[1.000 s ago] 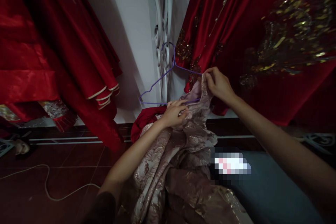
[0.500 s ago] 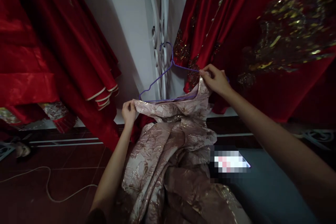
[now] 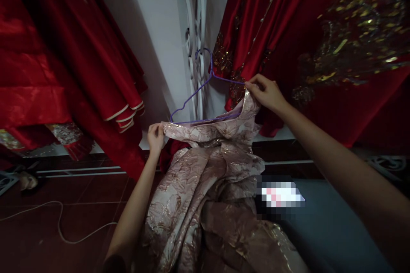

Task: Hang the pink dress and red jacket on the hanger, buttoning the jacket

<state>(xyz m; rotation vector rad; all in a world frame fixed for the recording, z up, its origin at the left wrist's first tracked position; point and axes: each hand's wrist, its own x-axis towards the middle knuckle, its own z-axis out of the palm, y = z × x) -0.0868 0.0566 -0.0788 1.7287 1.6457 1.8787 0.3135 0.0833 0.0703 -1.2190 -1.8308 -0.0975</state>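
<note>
A pale pink and gold patterned dress [image 3: 205, 175] spreads down from my hands toward my body. My left hand [image 3: 156, 137] pinches the left end of its neckline, just beyond the end of a purple wire hanger [image 3: 196, 93]. With my right hand [image 3: 268, 92] I grip the right shoulder strap beside the hanger's sloping arm. That strap lies over the hanger's right side, and the hanger's lower bar passes inside the neckline. The left hanger end shows bare above the cloth. The hanger's hook lies against a white scrolled metal rack [image 3: 200, 66].
Red garments [image 3: 118, 72] hang on the left, and red gold-sequinned garments [image 3: 349, 42] on the right. A lit, blurred phone screen [image 3: 282, 194] lies on a grey-blue surface [image 3: 333, 222] at lower right. A thin cable [image 3: 60, 217] runs across the tiled floor [image 3: 80, 192].
My right hand has shifted slightly right and up with the strap, and the hanger tilts a little with it. My left hand has moved very slightly left, still pinching the neckline.
</note>
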